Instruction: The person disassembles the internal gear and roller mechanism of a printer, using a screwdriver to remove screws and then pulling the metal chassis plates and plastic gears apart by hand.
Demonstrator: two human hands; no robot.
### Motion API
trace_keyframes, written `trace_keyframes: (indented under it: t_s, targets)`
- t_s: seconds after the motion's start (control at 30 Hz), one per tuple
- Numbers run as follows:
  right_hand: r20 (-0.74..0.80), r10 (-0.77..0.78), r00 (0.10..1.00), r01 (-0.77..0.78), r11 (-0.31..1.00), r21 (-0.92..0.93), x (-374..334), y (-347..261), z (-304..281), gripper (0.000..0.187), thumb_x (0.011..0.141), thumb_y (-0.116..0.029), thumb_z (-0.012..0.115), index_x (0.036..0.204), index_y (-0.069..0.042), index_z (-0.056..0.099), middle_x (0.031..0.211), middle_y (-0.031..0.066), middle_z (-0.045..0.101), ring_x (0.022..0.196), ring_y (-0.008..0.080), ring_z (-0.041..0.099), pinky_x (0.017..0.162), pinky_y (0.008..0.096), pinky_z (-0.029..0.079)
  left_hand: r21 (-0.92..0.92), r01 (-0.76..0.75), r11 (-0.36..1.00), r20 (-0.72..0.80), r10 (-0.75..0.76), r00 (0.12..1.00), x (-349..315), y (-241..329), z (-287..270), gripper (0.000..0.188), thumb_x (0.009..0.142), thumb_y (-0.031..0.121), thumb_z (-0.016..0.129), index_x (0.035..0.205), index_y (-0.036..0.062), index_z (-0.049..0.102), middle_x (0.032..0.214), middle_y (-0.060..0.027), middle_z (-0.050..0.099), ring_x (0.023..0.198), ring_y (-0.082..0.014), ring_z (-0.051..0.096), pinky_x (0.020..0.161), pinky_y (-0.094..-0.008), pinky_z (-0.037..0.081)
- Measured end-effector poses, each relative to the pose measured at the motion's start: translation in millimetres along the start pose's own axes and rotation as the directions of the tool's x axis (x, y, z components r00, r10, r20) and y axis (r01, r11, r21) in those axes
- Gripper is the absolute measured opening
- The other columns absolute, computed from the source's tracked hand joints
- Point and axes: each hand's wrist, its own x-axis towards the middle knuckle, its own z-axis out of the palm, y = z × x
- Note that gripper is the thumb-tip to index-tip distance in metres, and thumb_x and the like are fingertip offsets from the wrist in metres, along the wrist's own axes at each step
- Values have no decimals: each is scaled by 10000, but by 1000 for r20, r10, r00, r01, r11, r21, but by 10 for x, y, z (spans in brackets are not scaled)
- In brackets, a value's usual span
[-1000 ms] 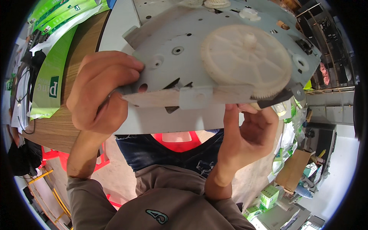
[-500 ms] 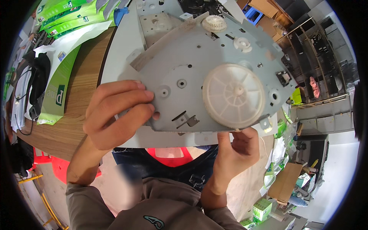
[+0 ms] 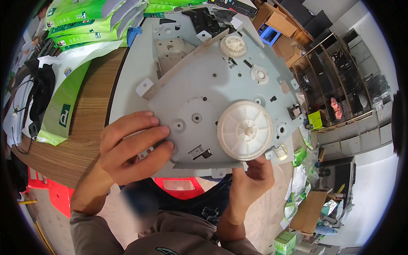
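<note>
A grey sheet-metal plate (image 3: 182,102) with holes, bent tabs and a folded edge is held up over the table, tilted toward me. On it sit a large white spoked gear (image 3: 244,131), a smaller white gear (image 3: 233,46) near the far corner and a small white round hub (image 3: 260,75). My left hand (image 3: 134,144) is closed on the plate's left edge, fingers lying over its face. My right hand (image 3: 254,178) grips the near edge below the large gear, thumb upward; its other fingers are curled and partly hidden by the plate.
A light table (image 3: 127,93) lies beneath, with another metal bracket (image 3: 170,53) and black parts (image 3: 199,21) at the back. Green paper packs (image 3: 89,19) are stacked back left on a wooden surface (image 3: 91,97). A metal rack (image 3: 335,80) and a cardboard box (image 3: 309,211) stand to the right.
The plate has tipped and lowered away from my view, so the large gear appears lower and more of the bracket and black parts shows behind. Both hands keep their hold.
</note>
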Motion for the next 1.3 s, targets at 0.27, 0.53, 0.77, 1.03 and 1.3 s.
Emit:
trace_keyframes:
  t_s: [0.27, 0.53, 0.77, 1.03, 1.3]
  targets:
    - [7, 31, 999, -31, 999, -27, 13, -42, 6, 210, 749, 109, 772, 897, 37, 642, 858, 95, 715, 784, 127, 671, 776, 248, 513, 17, -17, 1000, -21, 18, 1000, 34, -4, 11, 209, 632, 46, 740, 837, 79, 716, 991, -101, 670, 945, -275, 620, 769, -378, 616]
    - [20, 29, 999, -28, 998, -60, 39, -88, 31, 184, 752, 88, 780, 856, 36, 638, 815, 81, 708, 767, 113, 667, 745, 231, 505, 11, -7, 1000, -39, 8, 999, 12, -4, -17, 218, 638, 54, 743, 852, 90, 724, 1000, -90, 668, 953, -266, 615, 772, -384, 621]
    - [16, 22, 1000, -21, 997, -76, 28, -62, 19, 189, 752, 80, 784, 849, 26, 631, 802, 66, 701, 759, 106, 665, 722, 230, 509, 22, -6, 1000, -45, 7, 999, 8, 9, -26, 201, 659, 76, 742, 855, 117, 728, 1005, -70, 669, 966, -250, 613, 769, -378, 621]
    - [7, 50, 999, -50, 998, -42, 25, -77, 42, 193, 752, 79, 783, 861, 21, 635, 796, 63, 701, 752, 102, 666, 715, 224, 506, 7, 23, 1000, -46, -22, 999, 19, 37, -35, 235, 638, 46, 760, 861, 110, 723, 998, -68, 670, 958, -255, 617, 780, -373, 611]
    - [16, 32, 999, -32, 999, -28, 5, -57, 34, 179, 751, 90, 777, 864, 40, 648, 778, 74, 695, 718, 108, 653, 702, 228, 507, -49, 153, 987, -9, -154, 988, 55, 13, -111, 243, 638, -35, 722, 871, 14, 674, 974, -129, 678, 887, -312, 641, 730, -392, 570]
